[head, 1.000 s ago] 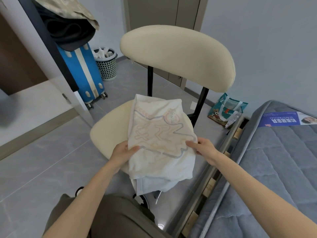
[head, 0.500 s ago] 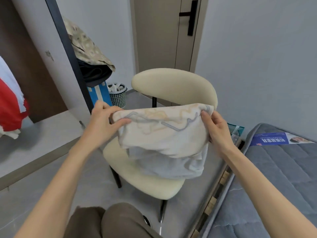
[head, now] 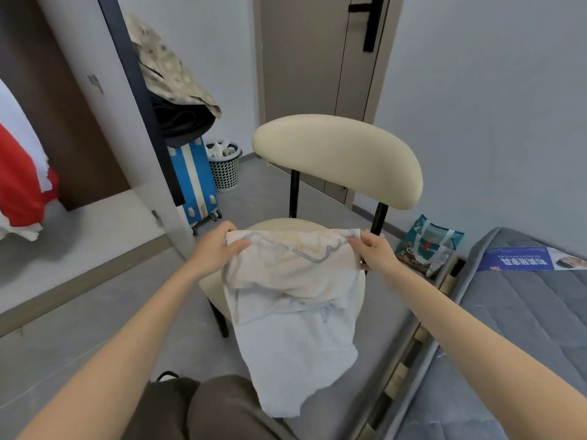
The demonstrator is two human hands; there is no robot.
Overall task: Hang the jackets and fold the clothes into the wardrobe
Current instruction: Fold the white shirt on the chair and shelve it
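White shirt [head: 295, 281] top edge pinched, L hand [head: 216, 249], R hand [head: 374, 252]; above chair [head: 340, 157].

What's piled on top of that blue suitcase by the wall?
On the blue suitcase lies a black garment, with a beige patterned garment draped over it. The dark wardrobe edge hides their left side, so anything more in the pile cannot be seen.

- The white shirt [head: 295, 300] covers most of the chair [head: 340, 157] seat and its front legs.
- Left hand [head: 216, 249] and right hand [head: 374, 255]: fingertips are tucked behind the shirt's folded edge.
- The red and white garment [head: 22, 182] is cut off by the left edge.
- The mattress [head: 521, 312] label print is too small to read.
- The suitcase [head: 195, 179] top is buried under piled clothes [head: 168, 77].
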